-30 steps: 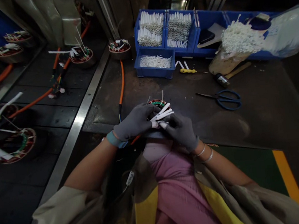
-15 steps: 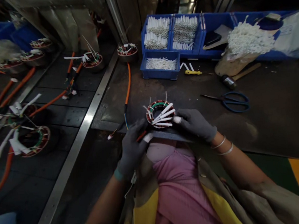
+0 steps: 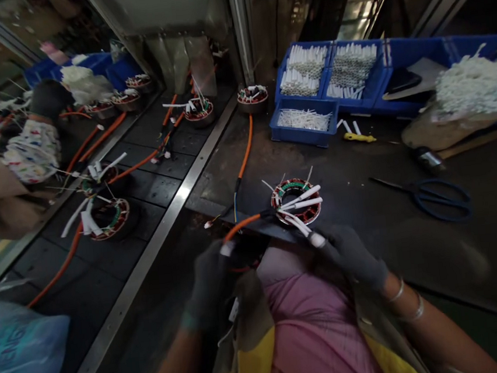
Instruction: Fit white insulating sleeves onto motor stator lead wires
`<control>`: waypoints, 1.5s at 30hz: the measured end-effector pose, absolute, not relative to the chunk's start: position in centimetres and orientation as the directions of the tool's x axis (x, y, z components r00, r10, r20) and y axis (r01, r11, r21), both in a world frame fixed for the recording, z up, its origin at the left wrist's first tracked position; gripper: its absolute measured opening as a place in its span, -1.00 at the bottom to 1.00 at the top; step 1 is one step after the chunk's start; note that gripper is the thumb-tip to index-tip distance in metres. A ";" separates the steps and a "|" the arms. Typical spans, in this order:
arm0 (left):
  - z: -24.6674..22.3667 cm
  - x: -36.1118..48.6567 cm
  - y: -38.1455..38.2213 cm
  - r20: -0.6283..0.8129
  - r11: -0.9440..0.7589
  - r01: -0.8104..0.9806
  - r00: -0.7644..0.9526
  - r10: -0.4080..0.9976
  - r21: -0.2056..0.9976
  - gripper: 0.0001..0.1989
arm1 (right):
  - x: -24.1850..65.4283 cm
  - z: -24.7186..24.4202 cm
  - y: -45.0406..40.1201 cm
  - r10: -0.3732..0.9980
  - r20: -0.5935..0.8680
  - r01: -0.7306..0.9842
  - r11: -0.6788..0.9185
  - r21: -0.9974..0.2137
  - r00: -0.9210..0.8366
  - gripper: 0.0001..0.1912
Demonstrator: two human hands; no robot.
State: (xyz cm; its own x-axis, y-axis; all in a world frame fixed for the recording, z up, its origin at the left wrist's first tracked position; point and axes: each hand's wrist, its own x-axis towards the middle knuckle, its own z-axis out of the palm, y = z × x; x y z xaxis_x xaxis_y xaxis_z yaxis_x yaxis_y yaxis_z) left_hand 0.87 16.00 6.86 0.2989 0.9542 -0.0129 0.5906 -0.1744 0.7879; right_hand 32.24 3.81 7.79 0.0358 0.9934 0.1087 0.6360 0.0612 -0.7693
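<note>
A wound motor stator [image 3: 285,193] with green and red windings lies on the dark metal bench, with white-sleeved leads [image 3: 301,202] fanning across it. My left hand [image 3: 209,285], in a dark grey glove, grips the white-tipped end of an orange wire [image 3: 244,225] that runs toward the stator. My right hand [image 3: 352,257], gloved the same, pinches the end of a white sleeve [image 3: 298,226] coming off the stator. Both hands are close to my body, a little apart from the ring. A thin orange cable [image 3: 244,152] with a blue lead lies beyond my left hand.
Blue bins [image 3: 308,128] of white sleeves and ties, a yellow-handled tool [image 3: 359,137] and blue-handled scissors [image 3: 438,200] lie on the bench. A metal rail [image 3: 149,254] borders a dark belt with other stators. A co-worker's patterned sleeve [image 3: 32,151] shows at left.
My view has swung left. Both hands have drawn apart and back toward my body, pulling the orange wire and white sleeve out from the stator.
</note>
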 end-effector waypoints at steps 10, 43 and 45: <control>12.9 12.4 20.8 0.187 -0.865 0.322 0.890 0.415 0.386 -0.32 | 28.7 7.4 4.2 0.980 0.100 0.574 -0.018 -0.818 0.174 -0.47; 11.4 16.3 20.3 -0.012 -0.735 0.282 0.937 0.349 0.617 -0.42 | 39.7 9.0 12.5 0.952 -0.205 0.708 0.017 -0.706 -0.228 -0.23; 11.4 16.4 20.3 0.013 -0.724 0.253 0.940 0.340 0.642 -0.45 | 39.7 8.9 12.4 0.962 -0.210 0.715 -0.021 -0.699 -0.177 -0.25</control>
State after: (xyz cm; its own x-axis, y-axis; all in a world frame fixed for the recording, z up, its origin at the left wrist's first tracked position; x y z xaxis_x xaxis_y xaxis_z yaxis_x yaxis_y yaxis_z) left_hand 16.39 20.31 11.41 0.9402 0.3405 0.0133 0.2530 -0.7238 0.6419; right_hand 39.65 12.38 8.85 -0.1769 0.9616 -0.2098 0.7151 -0.0208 -0.6987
